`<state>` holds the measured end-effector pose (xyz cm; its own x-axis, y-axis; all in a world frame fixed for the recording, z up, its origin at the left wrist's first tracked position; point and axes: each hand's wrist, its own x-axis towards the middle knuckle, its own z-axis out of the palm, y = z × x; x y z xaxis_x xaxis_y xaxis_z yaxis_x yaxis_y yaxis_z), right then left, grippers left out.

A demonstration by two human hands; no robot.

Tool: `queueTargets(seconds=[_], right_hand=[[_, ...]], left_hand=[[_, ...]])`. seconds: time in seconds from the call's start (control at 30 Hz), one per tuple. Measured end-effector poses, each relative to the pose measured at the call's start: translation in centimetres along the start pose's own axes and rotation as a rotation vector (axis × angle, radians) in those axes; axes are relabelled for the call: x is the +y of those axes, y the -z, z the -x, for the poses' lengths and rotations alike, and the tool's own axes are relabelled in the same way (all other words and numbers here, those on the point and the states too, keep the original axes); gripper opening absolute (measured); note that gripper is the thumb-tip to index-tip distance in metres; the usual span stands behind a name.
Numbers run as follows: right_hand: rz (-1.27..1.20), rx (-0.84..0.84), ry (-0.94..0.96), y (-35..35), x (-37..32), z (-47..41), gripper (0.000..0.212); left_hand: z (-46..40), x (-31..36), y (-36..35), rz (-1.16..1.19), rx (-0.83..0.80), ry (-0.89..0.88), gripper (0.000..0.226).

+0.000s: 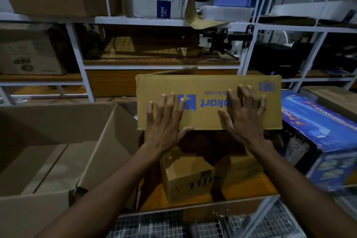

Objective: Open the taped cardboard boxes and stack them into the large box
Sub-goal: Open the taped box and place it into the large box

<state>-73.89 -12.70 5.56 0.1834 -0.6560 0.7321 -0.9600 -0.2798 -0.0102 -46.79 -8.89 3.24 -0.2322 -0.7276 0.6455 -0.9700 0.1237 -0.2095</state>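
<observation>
A flattened cardboard box (pixel 208 102) with blue print (seen upside down) is held up at the middle of the view, its lower edge above a small brown box (pixel 188 177) on an orange shelf board (pixel 249 185). The large box (pixel 58 150) stands open just left, its right wall near the flattened box's left edge; a blue printed carton (pixel 318 137) crowds the right edge. White shelving (pixel 81 63) is seen close behind. The left hand (pixel 164 121) is laid flat on the cardboard, fingers spread, thumb hooked under the lower edge. The right hand (pixel 244 114) is pressed on the face, fingers splayed.
</observation>
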Motion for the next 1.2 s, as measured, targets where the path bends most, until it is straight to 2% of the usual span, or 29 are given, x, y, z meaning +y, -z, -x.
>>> queueTargets(seconds=[0.2,0.5,0.63,0.77,0.87,1.07,1.2], right_hand=[[0.04,-0.062,0.006,-1.5,-0.7,1.0,0.065],[-0.141,-0.366,0.078,-3.7,-1.8,2.9,0.046],[-0.157,-0.34,0.079,-3.9,-2.2,3.1,0.033],[-0.194,-0.346,0.171,-4.2,-3.4,2.5,0.023],[-0.232,-0.448,0.143,-4.7,-3.7,1.1,0.028],[-0.256,-0.65,0.066,-5.9,-2.2,-2.6,0.036],[-0.341,-0.699,0.105,-6.6,-3.9,-3.8,0.026]], left_hand=[[0.5,1.3,-1.0,0.05,-0.08,-0.067,0.087],[0.9,3.4,-2.3,0.098,-0.281,-0.174,0.069],[0.7,4.1,-2.4,0.127,-0.26,-0.153,0.064],[-0.8,5.7,-2.1,0.185,-0.242,-0.083,0.056],[-2.1,6.8,-2.4,0.238,-0.269,-0.051,0.047],[-3.9,5.6,-1.8,0.198,-0.33,-0.064,0.042],[-5.6,5.0,-0.4,0.048,-0.283,-0.137,0.043]])
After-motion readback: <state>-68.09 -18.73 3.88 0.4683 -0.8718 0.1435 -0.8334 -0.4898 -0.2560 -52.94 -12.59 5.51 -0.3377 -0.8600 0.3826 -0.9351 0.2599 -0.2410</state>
